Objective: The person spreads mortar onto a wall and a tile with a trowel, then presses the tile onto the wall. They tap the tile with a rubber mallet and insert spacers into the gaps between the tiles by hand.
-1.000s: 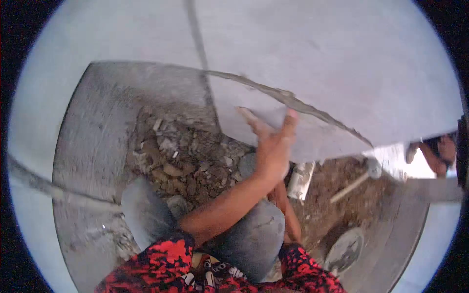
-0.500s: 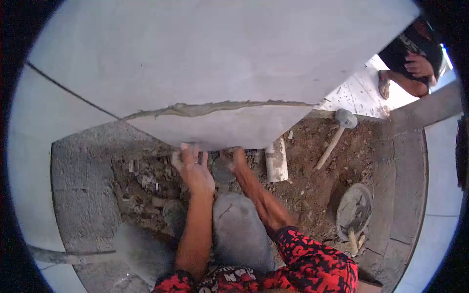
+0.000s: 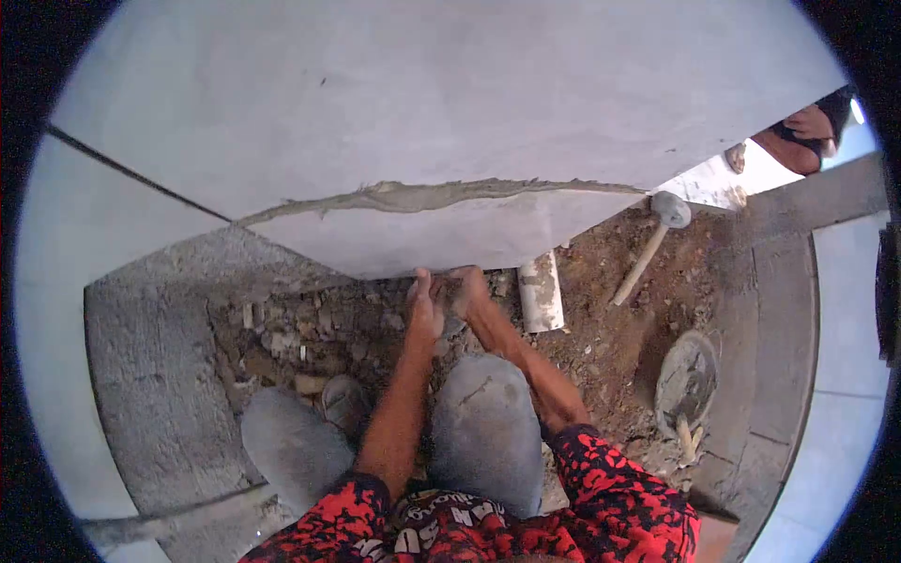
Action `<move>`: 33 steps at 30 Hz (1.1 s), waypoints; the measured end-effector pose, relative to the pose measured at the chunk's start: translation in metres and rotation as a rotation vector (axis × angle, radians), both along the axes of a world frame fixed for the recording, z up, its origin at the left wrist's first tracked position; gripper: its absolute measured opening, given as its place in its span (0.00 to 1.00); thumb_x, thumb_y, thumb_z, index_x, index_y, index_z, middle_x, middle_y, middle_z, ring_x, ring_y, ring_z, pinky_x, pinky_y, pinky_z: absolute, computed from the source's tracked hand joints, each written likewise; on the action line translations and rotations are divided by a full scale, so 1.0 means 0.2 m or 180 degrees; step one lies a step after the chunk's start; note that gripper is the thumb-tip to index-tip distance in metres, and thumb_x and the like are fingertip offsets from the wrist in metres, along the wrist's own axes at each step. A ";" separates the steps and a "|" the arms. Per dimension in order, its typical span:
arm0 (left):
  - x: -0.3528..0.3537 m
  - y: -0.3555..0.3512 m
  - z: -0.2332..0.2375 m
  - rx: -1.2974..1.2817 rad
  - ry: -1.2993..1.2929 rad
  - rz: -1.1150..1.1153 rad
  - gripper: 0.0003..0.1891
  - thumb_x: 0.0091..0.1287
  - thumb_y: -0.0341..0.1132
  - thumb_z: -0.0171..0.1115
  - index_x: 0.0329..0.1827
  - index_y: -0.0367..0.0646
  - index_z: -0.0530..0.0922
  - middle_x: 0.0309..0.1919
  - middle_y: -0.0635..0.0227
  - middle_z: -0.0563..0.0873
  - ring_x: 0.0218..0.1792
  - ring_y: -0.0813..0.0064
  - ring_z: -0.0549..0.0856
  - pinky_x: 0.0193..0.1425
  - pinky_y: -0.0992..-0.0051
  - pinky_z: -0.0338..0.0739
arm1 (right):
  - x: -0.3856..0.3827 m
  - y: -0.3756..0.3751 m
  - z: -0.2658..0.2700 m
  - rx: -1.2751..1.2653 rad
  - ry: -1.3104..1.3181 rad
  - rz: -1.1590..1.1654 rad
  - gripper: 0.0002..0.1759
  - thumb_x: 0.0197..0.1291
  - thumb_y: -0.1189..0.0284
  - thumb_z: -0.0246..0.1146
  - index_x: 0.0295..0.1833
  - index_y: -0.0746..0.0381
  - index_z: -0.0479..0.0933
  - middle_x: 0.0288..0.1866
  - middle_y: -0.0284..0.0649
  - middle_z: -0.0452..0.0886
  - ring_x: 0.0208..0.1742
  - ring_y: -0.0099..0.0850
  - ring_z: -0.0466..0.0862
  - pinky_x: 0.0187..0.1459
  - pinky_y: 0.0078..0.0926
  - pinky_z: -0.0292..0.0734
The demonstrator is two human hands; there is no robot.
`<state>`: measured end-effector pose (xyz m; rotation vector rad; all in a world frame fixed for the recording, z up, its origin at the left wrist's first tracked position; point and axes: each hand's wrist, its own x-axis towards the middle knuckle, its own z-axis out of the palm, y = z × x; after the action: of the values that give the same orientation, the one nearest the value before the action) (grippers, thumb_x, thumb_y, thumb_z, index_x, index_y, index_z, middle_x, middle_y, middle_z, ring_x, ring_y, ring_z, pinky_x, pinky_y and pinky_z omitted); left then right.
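Observation:
A pale wall tile (image 3: 422,236) forms the low strip of the wall, under a larger pale tile (image 3: 450,103). Grey mortar (image 3: 413,197) lies in an uneven line along the seam between them. My left hand (image 3: 427,308) is at the strip's lower edge, its fingers extended upward and touching or almost touching it. Close beside it, my right hand (image 3: 472,293) has bent fingers against the same edge and seems to grip it. Some fingertips of both hands are hidden or blurred. A white pipe (image 3: 540,293) stands out of the soil just right of my right hand.
A mallet (image 3: 670,210) with a pale handle lies on the soil at right. Below it sits a mortar-smeared bowl (image 3: 687,380) with a handled tool (image 3: 687,437). Rubble (image 3: 282,333) covers the ground at left. Another person's leg (image 3: 788,148) shows at upper right.
My left hand has moved right and come close to my right hand at the tile's lower edge. The view has shifted slightly, and less of the other person shows.

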<state>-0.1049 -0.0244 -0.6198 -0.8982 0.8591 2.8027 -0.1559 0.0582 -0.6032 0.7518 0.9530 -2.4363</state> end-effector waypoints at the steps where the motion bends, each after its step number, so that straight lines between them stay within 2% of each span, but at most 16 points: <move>1: -0.01 -0.01 -0.12 0.0068 0.0083 -0.0026 0.32 0.60 0.51 0.58 0.60 0.39 0.63 0.59 0.64 0.69 0.57 0.66 0.69 0.60 0.67 0.64 | 0.01 0.00 0.05 -0.0001 -0.0211 0.0084 0.13 0.50 0.71 0.49 0.40 0.67 0.70 0.35 0.46 0.74 0.39 0.40 0.74 0.43 0.37 0.70; 2: -0.03 -0.01 -0.19 0.0139 0.0166 -0.0069 0.31 0.61 0.52 0.57 0.59 0.39 0.64 0.57 0.65 0.71 0.56 0.66 0.70 0.59 0.67 0.66 | 0.02 0.00 0.09 -0.0006 -0.0422 0.0150 0.14 0.52 0.71 0.48 0.41 0.68 0.71 0.36 0.47 0.75 0.39 0.41 0.75 0.44 0.38 0.70; 5: -0.02 -0.01 0.03 0.0475 0.0120 -0.0365 0.32 0.60 0.54 0.56 0.59 0.39 0.64 0.55 0.64 0.72 0.55 0.66 0.71 0.59 0.65 0.66 | 0.02 0.03 -0.15 -0.0269 -0.0026 0.0208 0.14 0.51 0.71 0.49 0.42 0.67 0.71 0.36 0.46 0.75 0.37 0.40 0.76 0.42 0.38 0.72; 8: -0.04 -0.02 -0.21 0.0376 0.0720 -0.0321 0.32 0.61 0.56 0.52 0.60 0.40 0.64 0.54 0.62 0.73 0.54 0.65 0.72 0.60 0.64 0.65 | -0.01 0.01 -0.17 -0.0167 -0.0003 0.0240 0.14 0.51 0.70 0.51 0.42 0.66 0.71 0.36 0.44 0.75 0.34 0.39 0.76 0.39 0.38 0.73; 10: -0.02 0.00 -0.02 0.0392 0.0691 -0.0405 0.32 0.62 0.56 0.51 0.60 0.39 0.63 0.55 0.62 0.73 0.55 0.64 0.72 0.60 0.64 0.65 | 0.00 0.04 -0.16 -0.0112 -0.0219 0.0161 0.14 0.52 0.69 0.52 0.42 0.66 0.71 0.35 0.43 0.75 0.33 0.39 0.76 0.38 0.37 0.73; 13: -0.04 0.04 0.03 0.0221 0.0485 -0.0086 0.32 0.62 0.57 0.51 0.59 0.39 0.63 0.55 0.61 0.71 0.54 0.63 0.71 0.59 0.64 0.66 | 0.07 0.10 0.06 0.0572 0.0191 0.0675 0.13 0.50 0.69 0.54 0.39 0.64 0.75 0.37 0.42 0.78 0.36 0.34 0.76 0.41 0.31 0.71; 14: -0.04 0.05 0.02 0.0029 0.0347 0.0312 0.32 0.62 0.56 0.52 0.58 0.40 0.64 0.54 0.60 0.71 0.53 0.62 0.72 0.57 0.64 0.68 | 0.09 0.10 0.20 0.0797 0.0069 0.0768 0.15 0.52 0.66 0.55 0.42 0.64 0.74 0.38 0.43 0.78 0.38 0.36 0.76 0.42 0.34 0.72; 16: -0.05 0.02 0.05 0.0179 0.0227 0.0114 0.34 0.62 0.57 0.50 0.62 0.39 0.58 0.58 0.58 0.65 0.58 0.60 0.66 0.60 0.62 0.65 | 0.12 0.15 0.35 0.1005 -0.0052 0.0764 0.17 0.55 0.62 0.56 0.44 0.63 0.74 0.39 0.44 0.78 0.40 0.39 0.77 0.44 0.37 0.73; 18: -0.05 0.03 0.10 0.0316 0.0057 -0.0163 0.38 0.62 0.58 0.47 0.65 0.39 0.53 0.63 0.57 0.59 0.64 0.59 0.60 0.64 0.60 0.62 | 0.21 0.30 0.44 0.2599 0.1271 0.1694 0.20 0.56 0.59 0.56 0.46 0.64 0.75 0.42 0.47 0.78 0.45 0.38 0.77 0.46 0.38 0.71; 19: -0.04 0.06 0.14 -0.0322 0.0289 -0.0206 0.39 0.62 0.60 0.47 0.66 0.40 0.51 0.64 0.56 0.56 0.65 0.58 0.57 0.65 0.60 0.61 | 0.28 0.37 0.54 0.3799 0.1848 0.1953 0.23 0.56 0.58 0.56 0.48 0.66 0.74 0.46 0.48 0.78 0.47 0.40 0.76 0.48 0.37 0.70; 21: -0.01 0.07 0.13 -0.0964 0.0533 -0.0319 0.40 0.61 0.61 0.46 0.67 0.40 0.48 0.65 0.55 0.53 0.66 0.57 0.54 0.67 0.59 0.59 | 0.40 0.61 0.41 0.4760 0.1947 0.1463 0.19 0.55 0.62 0.57 0.45 0.65 0.75 0.45 0.48 0.77 0.48 0.42 0.75 0.50 0.36 0.69; 24: -0.04 0.09 0.08 -0.0696 0.0700 -0.0203 0.43 0.59 0.62 0.46 0.68 0.42 0.46 0.66 0.54 0.48 0.67 0.58 0.52 0.69 0.58 0.56 | 0.42 1.11 0.36 0.6216 0.1670 0.0153 0.22 0.50 0.65 0.61 0.50 0.66 0.71 0.47 0.52 0.73 0.50 0.48 0.72 0.53 0.38 0.66; 26: -0.05 0.10 0.21 0.0555 0.0281 0.0476 0.44 0.59 0.62 0.47 0.69 0.43 0.43 0.67 0.54 0.47 0.68 0.57 0.50 0.69 0.57 0.56 | 0.31 1.32 0.45 0.6524 0.1133 -0.0320 0.30 0.48 0.67 0.63 0.55 0.69 0.63 0.51 0.57 0.68 0.53 0.52 0.68 0.55 0.39 0.64; 27: -0.05 0.11 0.23 0.0543 0.0380 0.0554 0.44 0.59 0.62 0.47 0.69 0.43 0.43 0.67 0.54 0.47 0.68 0.57 0.50 0.69 0.57 0.56 | 0.23 1.45 0.31 0.7084 0.1236 -0.0875 0.29 0.49 0.66 0.62 0.54 0.68 0.63 0.53 0.58 0.66 0.56 0.52 0.66 0.55 0.40 0.63; 31: -0.05 0.09 0.23 0.0456 0.0291 0.0443 0.46 0.57 0.62 0.50 0.70 0.47 0.40 0.69 0.56 0.43 0.69 0.54 0.46 0.69 0.54 0.53 | -0.12 1.70 0.14 0.7375 0.1537 -0.1363 0.28 0.52 0.62 0.61 0.54 0.67 0.63 0.52 0.58 0.70 0.53 0.51 0.72 0.52 0.40 0.66; 33: -0.04 0.06 0.17 0.0454 0.0191 0.0410 0.47 0.56 0.63 0.51 0.70 0.48 0.39 0.69 0.57 0.41 0.69 0.54 0.45 0.69 0.53 0.51 | -0.17 1.70 0.21 0.5760 -0.0238 -0.0278 0.28 0.52 0.58 0.61 0.52 0.67 0.65 0.44 0.56 0.75 0.47 0.51 0.76 0.46 0.42 0.69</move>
<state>-0.1134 -0.0119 -0.5863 -0.8821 0.6186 2.9696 -0.1894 0.3974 -0.5605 1.2536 2.9751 -0.9094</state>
